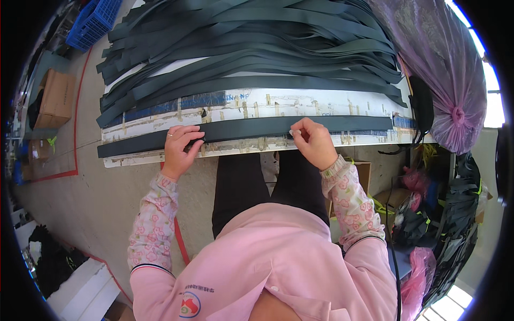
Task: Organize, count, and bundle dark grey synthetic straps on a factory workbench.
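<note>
Between the left hand [179, 152] and right hand [317, 143], the strip [246, 129] is dark grey-green; sleeves [152, 227] below them are pink-flowered white.

On the pink shirt [262, 257], a line of small dark lettering [198, 289] runs beside a round badge [190, 305] with a blue ring and a red figure, both appearing upside down from this view. The worn white board [300, 99] bears blue handwritten marks [235, 98], one group at its middle left and a shorter one further right, partly covered.
</note>
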